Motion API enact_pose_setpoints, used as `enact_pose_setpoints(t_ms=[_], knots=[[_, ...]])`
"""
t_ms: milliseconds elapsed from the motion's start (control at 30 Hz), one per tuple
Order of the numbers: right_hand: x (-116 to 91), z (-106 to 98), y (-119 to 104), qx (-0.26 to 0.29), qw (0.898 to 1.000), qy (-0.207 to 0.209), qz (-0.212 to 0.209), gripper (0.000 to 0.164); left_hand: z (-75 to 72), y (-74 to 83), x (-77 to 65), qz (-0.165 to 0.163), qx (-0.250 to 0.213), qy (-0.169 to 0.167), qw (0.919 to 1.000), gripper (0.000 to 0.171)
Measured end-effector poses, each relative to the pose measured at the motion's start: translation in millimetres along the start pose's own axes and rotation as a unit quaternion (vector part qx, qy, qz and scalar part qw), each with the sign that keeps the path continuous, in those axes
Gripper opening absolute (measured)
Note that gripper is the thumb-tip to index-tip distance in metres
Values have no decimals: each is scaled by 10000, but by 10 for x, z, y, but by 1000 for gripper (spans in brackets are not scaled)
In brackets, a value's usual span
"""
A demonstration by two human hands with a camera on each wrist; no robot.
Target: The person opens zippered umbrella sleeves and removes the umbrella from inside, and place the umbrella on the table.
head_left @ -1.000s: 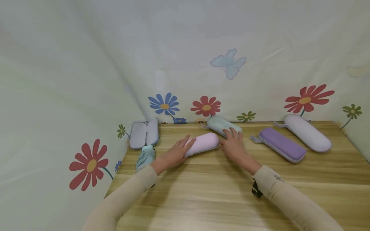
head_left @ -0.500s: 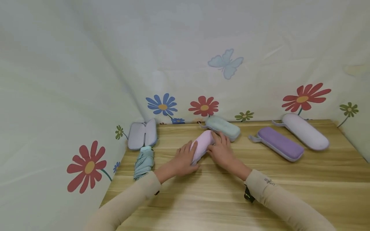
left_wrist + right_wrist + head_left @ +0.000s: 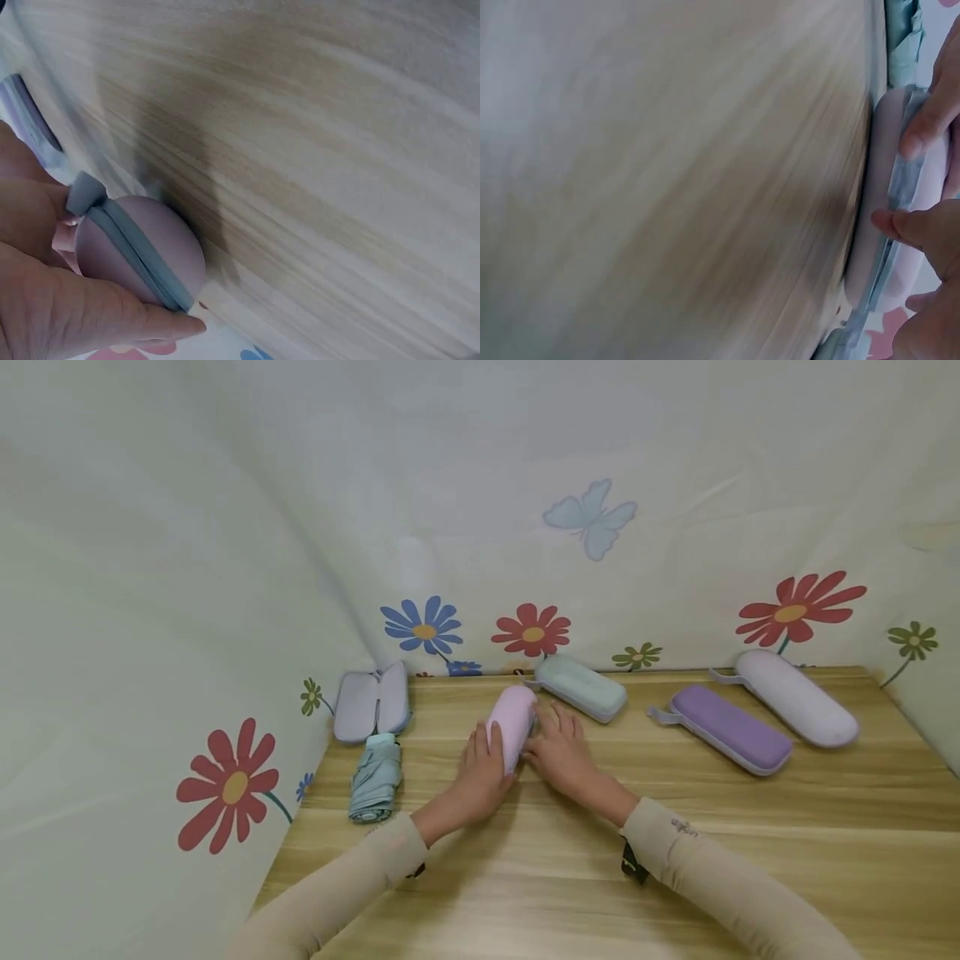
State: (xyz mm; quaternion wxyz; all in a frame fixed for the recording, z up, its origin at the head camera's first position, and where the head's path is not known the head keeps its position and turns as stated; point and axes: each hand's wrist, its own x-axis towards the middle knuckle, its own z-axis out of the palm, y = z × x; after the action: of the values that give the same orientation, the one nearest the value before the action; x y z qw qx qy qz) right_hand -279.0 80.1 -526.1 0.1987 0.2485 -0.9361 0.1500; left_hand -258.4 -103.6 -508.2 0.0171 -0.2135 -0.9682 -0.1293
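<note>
A pink zippered hard case [image 3: 512,714] stands slanted between my hands on the wooden table. My left hand [image 3: 482,777] grips its near end from the left. In the left wrist view, the case's rounded end [image 3: 176,240] shows a grey zipper band and a short strap loop [image 3: 86,193]. My right hand [image 3: 564,752] is at the case's right side, thumb and fingers pinching along the zipper band [image 3: 906,176]. In the right wrist view a dark line runs along the band beside the right thumb; the zipper pull is hidden.
At left, an opened lilac case [image 3: 356,706] lies behind a folded teal umbrella [image 3: 377,781]. A mint case [image 3: 581,687] is at the back, just beyond my right hand. Purple [image 3: 727,727] and pale lilac [image 3: 798,697] cases lie at right. Flowered cloth [image 3: 480,527] walls the table's back and left.
My right hand has left the mint case's edge and come left to the pink case's side. The pink case has turned from lying crosswise to pointing away, with my left hand holding it.
</note>
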Motion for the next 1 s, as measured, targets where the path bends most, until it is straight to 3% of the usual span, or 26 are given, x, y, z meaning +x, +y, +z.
enact_pose_setpoints(t_ms=[200,400,600,733,1000], knots=[[-10,-20,28,86,9998,-134,69,10,-2,-72,30,-353,-369,-270,9983,94],[40,-153,188,269,9984,-86,500,10,-53,-160,80,-144,-701,-103,9974,94],[30,-366,395,430,9961,-258,729,14,-121,-233,165,-294,-583,-359,9972,97],[-11,-479,496,414,9945,-415,864,18,-162,-189,280,-477,-608,-513,9957,97],[-83,-557,578,201,9929,-642,980,27,-295,-6,595,-1142,-475,-884,9884,94]])
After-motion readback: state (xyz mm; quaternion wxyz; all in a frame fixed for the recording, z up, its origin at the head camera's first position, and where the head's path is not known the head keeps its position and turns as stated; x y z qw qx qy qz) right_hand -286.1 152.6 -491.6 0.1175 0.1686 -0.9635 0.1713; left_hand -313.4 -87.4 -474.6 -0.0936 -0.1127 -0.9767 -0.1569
